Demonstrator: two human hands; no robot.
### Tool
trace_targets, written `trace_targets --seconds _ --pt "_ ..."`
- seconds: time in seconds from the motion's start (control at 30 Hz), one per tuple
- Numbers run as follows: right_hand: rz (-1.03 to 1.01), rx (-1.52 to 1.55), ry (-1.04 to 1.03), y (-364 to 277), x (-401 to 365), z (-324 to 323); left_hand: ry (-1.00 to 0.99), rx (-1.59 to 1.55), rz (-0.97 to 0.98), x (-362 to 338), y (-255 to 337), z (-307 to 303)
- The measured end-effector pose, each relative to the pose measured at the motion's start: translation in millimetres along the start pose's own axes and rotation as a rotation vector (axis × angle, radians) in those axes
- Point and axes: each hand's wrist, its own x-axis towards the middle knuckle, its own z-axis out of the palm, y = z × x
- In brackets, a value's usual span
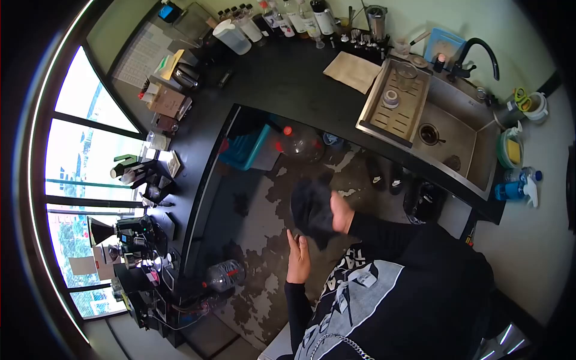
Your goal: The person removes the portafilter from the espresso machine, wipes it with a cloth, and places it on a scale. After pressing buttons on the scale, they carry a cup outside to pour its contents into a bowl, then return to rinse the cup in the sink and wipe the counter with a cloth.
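My right hand (341, 215) is closed on a bunched black cloth (312, 210), which hangs over the floor near the middle of the view. The cloth hides most of the fingers. Below and to the left of it, my left hand (298, 259) is raised with its fingers stretched out and nothing in it. Its fingertips are close to the lower edge of the cloth; whether they touch is hard to tell.
A black counter (270, 78) bends around the floor, with bottles (294, 18) along its back. A steel sink (462, 120) and a beige cloth (353, 71) are upper right. Coffee equipment (135, 234) stands left. Large clear bottles (225, 276) and slippers (386, 174) are on the floor.
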Motion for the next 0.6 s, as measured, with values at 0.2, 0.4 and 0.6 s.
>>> trace_targets --seconds 0.2,0.4,0.6 --pt "-0.219 -0.195 -0.194 -92 32 89 -0.217 -0.151 -0.205 -7 -28 1" --pt "-0.417 -0.464 0.045 -238 41 100 -0.276 -0.154 -0.181 2 -24 5" --pt "-1.441 -1.27 0.921 -264 56 65 -0.301 -0.165 -0.234 21 -17 -8"
